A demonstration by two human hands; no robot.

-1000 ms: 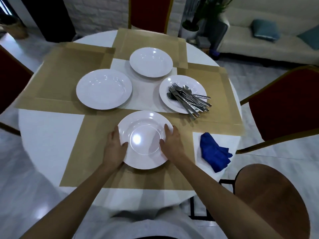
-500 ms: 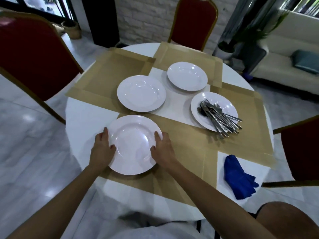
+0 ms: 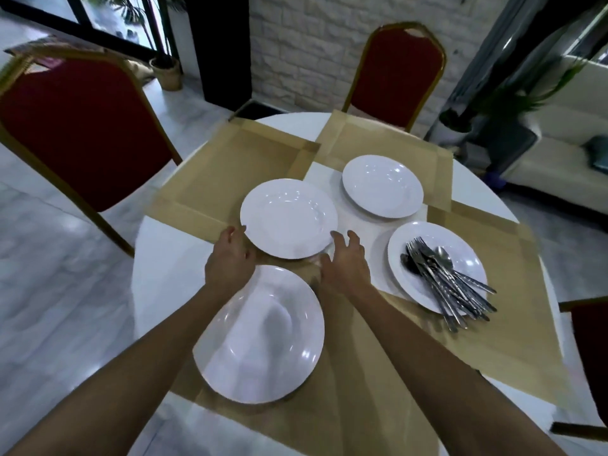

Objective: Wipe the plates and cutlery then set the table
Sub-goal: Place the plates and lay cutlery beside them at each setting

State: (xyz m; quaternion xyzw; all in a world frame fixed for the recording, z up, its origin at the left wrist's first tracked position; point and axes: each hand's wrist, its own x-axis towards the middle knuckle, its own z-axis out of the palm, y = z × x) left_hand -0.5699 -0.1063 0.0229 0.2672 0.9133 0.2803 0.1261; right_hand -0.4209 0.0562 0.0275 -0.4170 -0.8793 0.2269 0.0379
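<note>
Loosely, left hand (image 3: 230, 258) and right hand (image 3: 343, 261) flank a glossy round plate (image 3: 288, 218).

Red chair (image 3: 82, 126) with gold frame at left, second red chair (image 3: 394, 70) at far side before a white brick wall (image 3: 302, 51). Potted plant (image 3: 513, 103) and pale sofa (image 3: 559, 166) at right. Grey marble floor (image 3: 49, 291).

Dim, bluish indoor light; soft glare spots on the white plates (image 3: 289, 218); wide-angle bending and motion blur toward edges.
</note>
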